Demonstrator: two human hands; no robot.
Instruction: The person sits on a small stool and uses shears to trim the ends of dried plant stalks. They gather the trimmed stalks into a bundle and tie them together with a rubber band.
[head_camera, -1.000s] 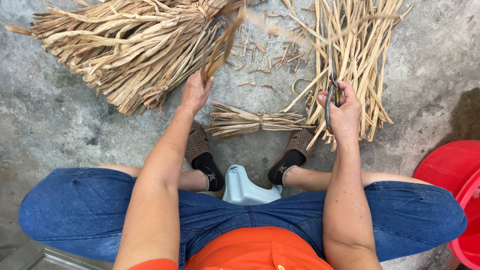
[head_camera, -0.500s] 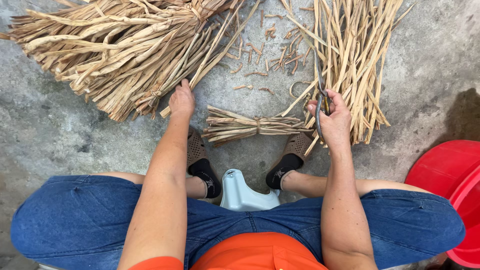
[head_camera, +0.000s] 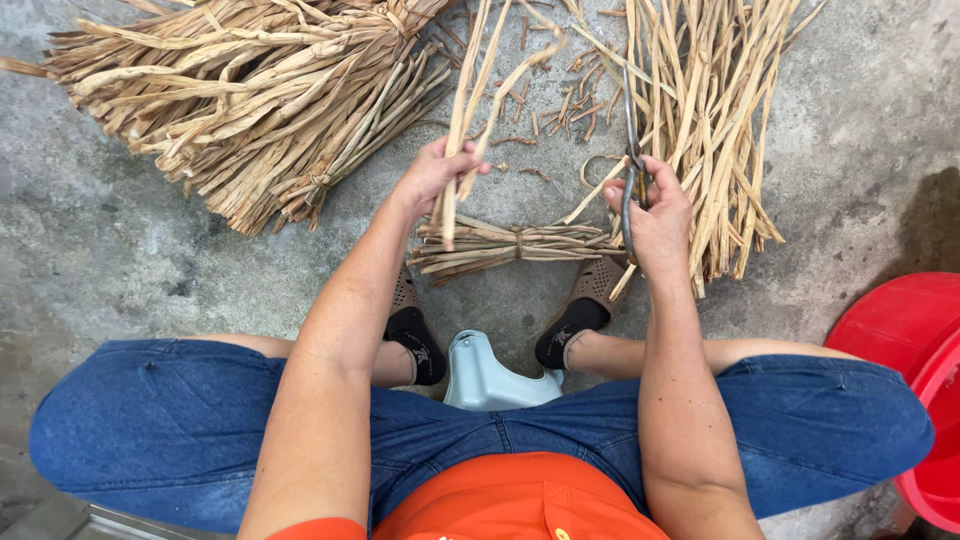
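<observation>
Left hand grasps dry strips — lifted above tied bundle on floor. Right hand clenched on scissors — blades pointing up.

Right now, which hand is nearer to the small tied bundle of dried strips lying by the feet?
Left. The left hand hovers just above the small tied bundle, holding a few dried strips whose ends hang over it. The right hand, holding scissors, is off its right end.
</observation>
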